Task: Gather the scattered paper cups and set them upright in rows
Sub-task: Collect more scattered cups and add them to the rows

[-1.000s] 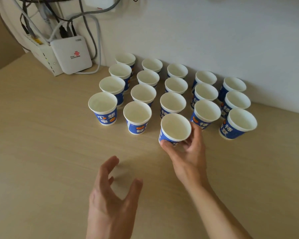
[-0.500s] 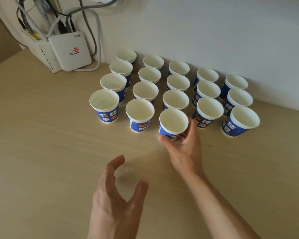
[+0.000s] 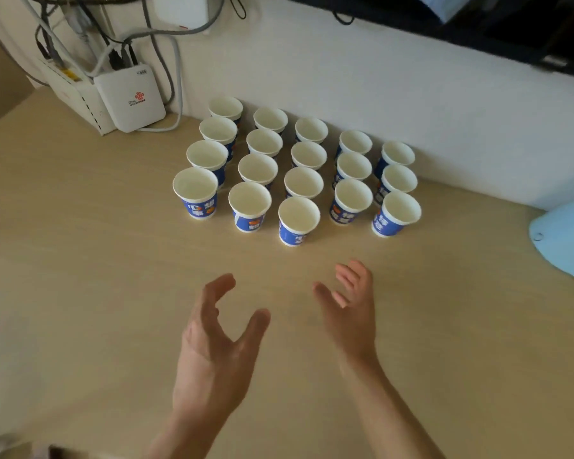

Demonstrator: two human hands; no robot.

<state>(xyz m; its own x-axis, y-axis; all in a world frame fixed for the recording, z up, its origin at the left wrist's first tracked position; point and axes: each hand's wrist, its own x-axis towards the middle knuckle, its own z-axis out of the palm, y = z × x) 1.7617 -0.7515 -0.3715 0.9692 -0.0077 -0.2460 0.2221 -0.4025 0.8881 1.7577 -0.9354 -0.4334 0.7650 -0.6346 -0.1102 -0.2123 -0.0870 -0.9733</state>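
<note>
Standing upright on the pale wooden tabletop (image 3: 80, 293), eighteen blue-and-white paper cups (image 3: 303, 182) form five columns running back to the white wall (image 3: 411, 104): the three left columns hold four cups each, the two right ones three each. The front cup of the middle column (image 3: 298, 220) sits a little nearer the person than its neighbours and apart from them. Both hands hover over bare tabletop in front of the cups, touching none. The left hand (image 3: 212, 342) has its fingers (image 3: 219, 286) spread and gently curved, thumb held out, grasping nothing. The right hand (image 3: 352, 309), palm turned inward, has its fingers (image 3: 348, 276) released and loosely bent, also empty. A white router (image 3: 129, 97) with grey cables (image 3: 176, 77) sits by the wall left of the cups, and a light blue object (image 3: 564, 236) lies at the right edge.
</note>
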